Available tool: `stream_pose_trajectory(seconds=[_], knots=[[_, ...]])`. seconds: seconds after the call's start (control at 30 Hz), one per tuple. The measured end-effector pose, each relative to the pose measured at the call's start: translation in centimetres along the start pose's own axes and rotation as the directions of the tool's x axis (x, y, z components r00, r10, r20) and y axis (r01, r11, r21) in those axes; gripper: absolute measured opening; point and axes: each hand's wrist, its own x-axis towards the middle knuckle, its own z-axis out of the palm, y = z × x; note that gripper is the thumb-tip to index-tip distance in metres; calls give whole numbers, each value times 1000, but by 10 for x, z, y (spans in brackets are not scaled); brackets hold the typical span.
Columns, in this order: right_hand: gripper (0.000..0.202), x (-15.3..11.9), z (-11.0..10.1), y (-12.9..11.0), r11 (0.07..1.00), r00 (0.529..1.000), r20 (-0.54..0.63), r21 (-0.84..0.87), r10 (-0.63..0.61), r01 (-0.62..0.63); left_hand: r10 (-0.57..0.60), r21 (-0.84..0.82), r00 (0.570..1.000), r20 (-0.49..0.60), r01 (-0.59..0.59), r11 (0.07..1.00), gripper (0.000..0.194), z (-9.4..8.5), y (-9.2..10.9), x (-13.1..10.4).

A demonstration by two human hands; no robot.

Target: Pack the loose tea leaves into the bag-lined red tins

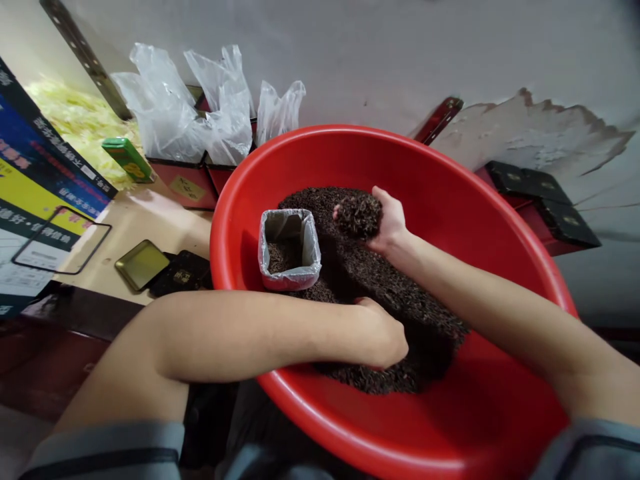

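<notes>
A large red basin [500, 400] holds a heap of dark, dry, leaf-like bits [395, 287]. Inside it, at the left, a square container lined with a silvery bag [290, 278] stands open upward, partly filled with the same bits. My right hand [393, 223] is cupped round a mound of bits, to the right of the container and above the heap. Lower down, my left hand [383, 337] reaches into the heap, its back toward me; its fingers are hidden.
Clear plastic bags [165, 113] rise from red boxes [187, 183] behind the basin. On the wooden surface [143, 207] at the left lie a gold-coloured lid [142, 265], a black lid [183, 272] and a green packet [129, 160]. Dark-topped boxes [545, 200] stand at the right.
</notes>
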Motion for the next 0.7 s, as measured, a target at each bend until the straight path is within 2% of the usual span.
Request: stream_pose_trajectory(seconds=[0.17,0.33,0.47,0.6,0.7], knots=[[72,12,52,-20,989,988,100,106,-117,107,21,-9,1000,-19,-21,1000,29,3,-4,6],[78,20,94,-27,963,949,165,74,-268,259,18,-6,999,-31,-18,1000,28,0,-4,1],[72,23,107,-31,957,946,147,75,-287,279,9,-2,999,-32,-9,1000,28,-3,-3,-4],[66,23,109,-33,967,945,202,41,-255,252,9,16,1000,-5,-9,1000,32,-4,-2,-6],[64,24,111,-32,975,947,233,86,-220,206,2,7,1000,-26,-2,1000,31,-4,-2,-7]])
